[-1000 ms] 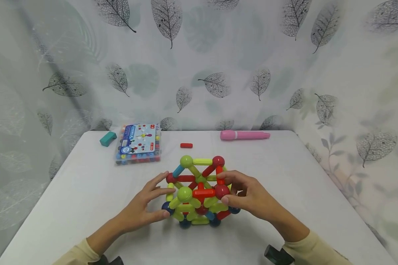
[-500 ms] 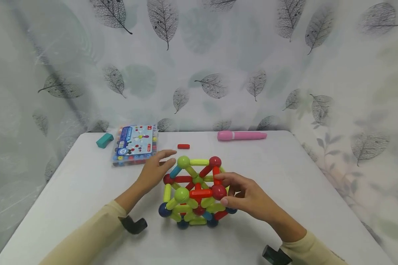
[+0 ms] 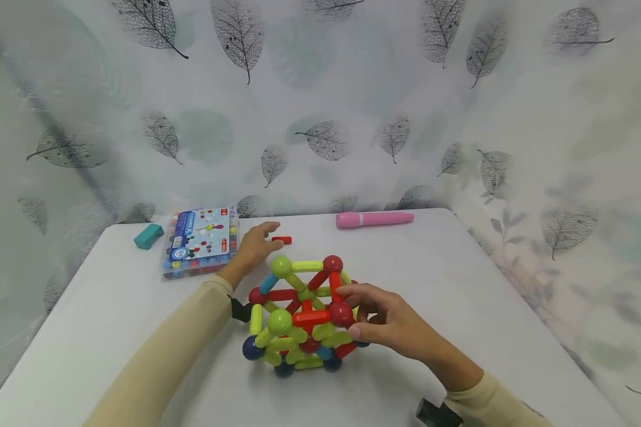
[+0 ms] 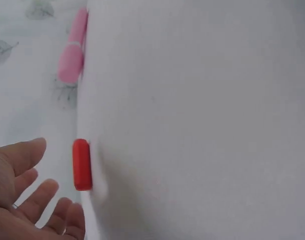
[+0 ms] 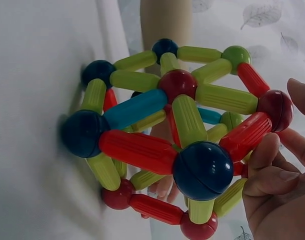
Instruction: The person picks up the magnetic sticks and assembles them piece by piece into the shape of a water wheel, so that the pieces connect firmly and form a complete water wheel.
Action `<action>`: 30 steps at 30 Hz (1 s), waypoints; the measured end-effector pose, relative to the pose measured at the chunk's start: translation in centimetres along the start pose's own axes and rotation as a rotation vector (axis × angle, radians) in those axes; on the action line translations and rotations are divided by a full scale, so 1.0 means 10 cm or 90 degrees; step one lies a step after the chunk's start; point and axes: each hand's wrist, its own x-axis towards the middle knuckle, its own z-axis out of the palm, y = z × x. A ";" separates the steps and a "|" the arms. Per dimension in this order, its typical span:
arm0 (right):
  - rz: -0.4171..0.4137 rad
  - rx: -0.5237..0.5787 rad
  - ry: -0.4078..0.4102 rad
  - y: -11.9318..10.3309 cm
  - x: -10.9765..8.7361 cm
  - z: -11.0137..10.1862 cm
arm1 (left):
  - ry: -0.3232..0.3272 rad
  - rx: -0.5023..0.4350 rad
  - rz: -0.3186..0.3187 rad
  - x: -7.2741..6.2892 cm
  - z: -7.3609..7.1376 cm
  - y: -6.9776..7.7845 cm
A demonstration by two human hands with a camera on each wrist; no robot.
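A magnetic ball-and-stick frame (image 3: 305,295) of green, red and blue sticks with red, green and dark blue balls stands on the white table. My right hand (image 3: 392,323) holds its right side, fingers at a red stick and thumb by a red ball (image 3: 342,314). Up close, the right wrist view shows curled fingers (image 5: 275,175) against that side. Beyond the frame, my left hand (image 3: 253,246) reaches out with fingers spread, beside a loose red stick (image 3: 283,240). In the left wrist view a small gap separates the fingers from this red stick (image 4: 82,165).
A clear plastic case (image 3: 200,243) of balls with a printed sheet lies at the back left, partly behind the left forearm. Left of it is a teal block (image 3: 149,236). A pink pen-shaped object (image 3: 374,219) lies along the back edge, before a leaf-patterned curtain (image 3: 320,89).
My left hand has let go of the frame's left side and moved forward to beside the loose red stick. My right hand stays on the frame. The head view has shifted slightly.
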 end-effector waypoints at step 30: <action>-0.072 -0.013 -0.017 0.09 0.00 -0.05 | 0.069 -0.220 -0.084 -1.50 -0.40 0.27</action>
